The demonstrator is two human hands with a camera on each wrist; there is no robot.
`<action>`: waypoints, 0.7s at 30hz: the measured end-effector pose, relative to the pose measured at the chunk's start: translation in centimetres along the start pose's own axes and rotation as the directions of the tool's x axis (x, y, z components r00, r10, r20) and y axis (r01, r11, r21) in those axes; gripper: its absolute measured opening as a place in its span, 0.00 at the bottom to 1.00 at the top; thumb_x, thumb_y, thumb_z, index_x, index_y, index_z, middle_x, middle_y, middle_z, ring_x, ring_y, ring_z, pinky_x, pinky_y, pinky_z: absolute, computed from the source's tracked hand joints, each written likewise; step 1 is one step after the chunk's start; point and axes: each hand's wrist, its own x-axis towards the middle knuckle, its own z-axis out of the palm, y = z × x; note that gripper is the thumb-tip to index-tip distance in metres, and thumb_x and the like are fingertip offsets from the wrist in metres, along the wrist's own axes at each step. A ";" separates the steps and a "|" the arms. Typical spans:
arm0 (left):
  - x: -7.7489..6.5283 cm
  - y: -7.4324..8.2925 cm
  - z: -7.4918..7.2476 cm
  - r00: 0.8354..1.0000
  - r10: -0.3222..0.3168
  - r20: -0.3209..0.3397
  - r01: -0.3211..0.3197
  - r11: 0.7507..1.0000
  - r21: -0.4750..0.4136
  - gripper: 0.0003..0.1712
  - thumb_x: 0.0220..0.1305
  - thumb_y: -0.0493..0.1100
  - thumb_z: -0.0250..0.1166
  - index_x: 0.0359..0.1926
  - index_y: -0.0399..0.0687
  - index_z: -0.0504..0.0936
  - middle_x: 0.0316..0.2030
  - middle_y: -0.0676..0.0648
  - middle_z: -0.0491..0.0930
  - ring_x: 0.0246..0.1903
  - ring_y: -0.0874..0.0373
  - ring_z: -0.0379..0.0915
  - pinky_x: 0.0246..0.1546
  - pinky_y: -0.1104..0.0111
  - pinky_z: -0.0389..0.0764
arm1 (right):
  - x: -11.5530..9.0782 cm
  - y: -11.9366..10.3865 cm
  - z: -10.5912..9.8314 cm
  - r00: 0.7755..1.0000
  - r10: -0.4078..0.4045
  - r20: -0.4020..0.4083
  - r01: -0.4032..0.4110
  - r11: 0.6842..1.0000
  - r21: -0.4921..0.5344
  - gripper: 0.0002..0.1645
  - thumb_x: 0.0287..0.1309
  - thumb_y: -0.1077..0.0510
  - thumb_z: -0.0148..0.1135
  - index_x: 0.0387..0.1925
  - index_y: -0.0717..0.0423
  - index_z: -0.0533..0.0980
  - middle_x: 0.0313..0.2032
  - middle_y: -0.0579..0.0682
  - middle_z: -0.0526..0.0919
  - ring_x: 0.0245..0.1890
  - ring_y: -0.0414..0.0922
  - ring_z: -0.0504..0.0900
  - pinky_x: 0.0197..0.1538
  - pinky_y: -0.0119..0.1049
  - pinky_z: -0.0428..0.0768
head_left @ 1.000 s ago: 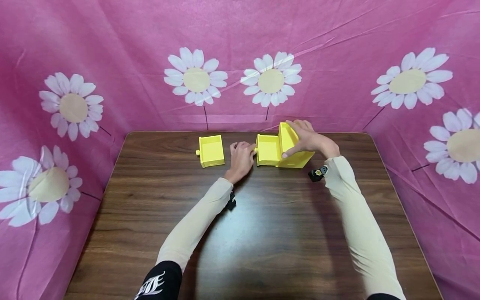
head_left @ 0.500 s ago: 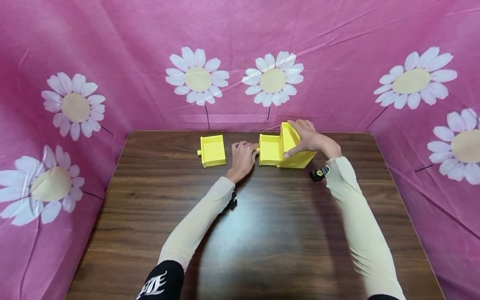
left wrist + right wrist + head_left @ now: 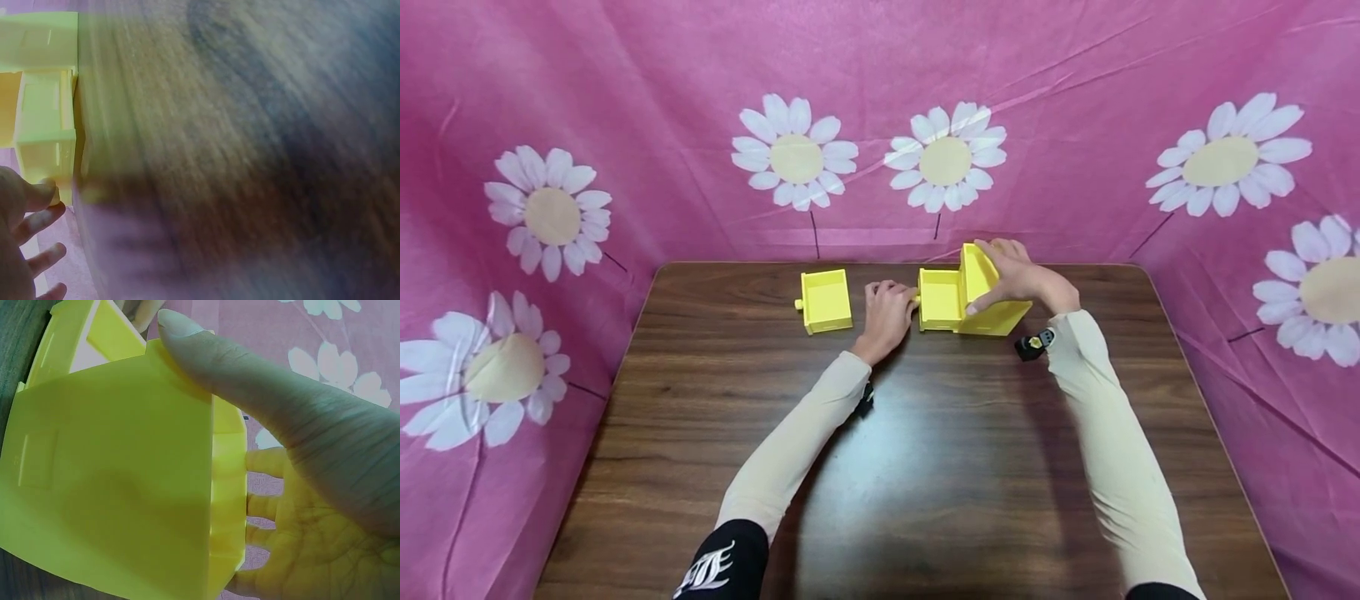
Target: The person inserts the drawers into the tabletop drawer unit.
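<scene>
A yellow toy drawer cabinet (image 3: 1000, 318) stands near the table's far edge, one drawer (image 3: 940, 298) sticking out of its left side. My left hand (image 3: 886, 318) pinches that drawer's small knob (image 3: 55, 197) between thumb and index finger; the other fingers are spread apart in the left wrist view. From the right, my right hand (image 3: 1018, 277) grips the cabinet body, thumb (image 3: 181, 328) on the near side and fingers across the far side. A second yellow drawer (image 3: 826, 302) lies separately to the left, its knob facing left. Both drawers look bare inside.
The dark wood-grain table (image 3: 925, 467) spreads toward me. Pink cloth (image 3: 865, 50) with white daisies hangs behind the table and at both sides. A black wrist camera (image 3: 1033, 344) is strapped by my right sleeve.
The head view shifts a little, moving the scene slightly right. Both hands keep their holds, and the drawer in the cabinet stays out by nearly the same amount.
</scene>
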 end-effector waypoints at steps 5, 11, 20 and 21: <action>0.1 0.0 0.0 1.000 -0.010 0.012 0.010 1.000 -0.005 0.13 0.73 0.45 0.67 0.55 0.51 0.90 0.51 0.50 0.90 0.58 0.47 0.80 0.66 0.49 0.66 | 0.1 0.3 0.0 1.000 0.010 0.002 -0.010 1.000 0.023 0.80 0.46 0.42 0.85 0.84 0.55 0.40 0.81 0.67 0.39 0.80 0.66 0.33 0.77 0.72 0.43; 0.5 0.3 -0.1 1.000 -0.014 0.012 0.014 1.000 -0.003 0.14 0.73 0.45 0.66 0.55 0.52 0.90 0.52 0.50 0.90 0.58 0.48 0.79 0.66 0.50 0.65 | 0.0 0.5 -0.4 1.000 0.003 -0.002 -0.003 1.000 0.009 0.79 0.47 0.42 0.84 0.84 0.54 0.40 0.81 0.67 0.40 0.80 0.66 0.34 0.77 0.72 0.44; 0.2 0.5 -0.3 0.999 -0.027 0.030 0.027 1.000 -0.012 0.13 0.74 0.45 0.66 0.55 0.52 0.90 0.52 0.51 0.89 0.59 0.49 0.79 0.68 0.49 0.64 | -0.2 0.6 -0.4 1.000 -0.001 0.013 0.001 1.000 0.021 0.78 0.47 0.41 0.83 0.84 0.54 0.40 0.80 0.67 0.40 0.80 0.66 0.34 0.76 0.73 0.44; 0.1 0.5 -0.3 0.999 -0.027 0.026 0.028 1.000 -0.007 0.13 0.74 0.45 0.66 0.55 0.52 0.90 0.52 0.51 0.89 0.59 0.49 0.79 0.68 0.50 0.64 | -0.2 0.6 -0.3 1.000 -0.003 0.013 0.002 1.000 0.024 0.78 0.47 0.41 0.83 0.84 0.54 0.40 0.81 0.67 0.40 0.80 0.66 0.34 0.76 0.73 0.44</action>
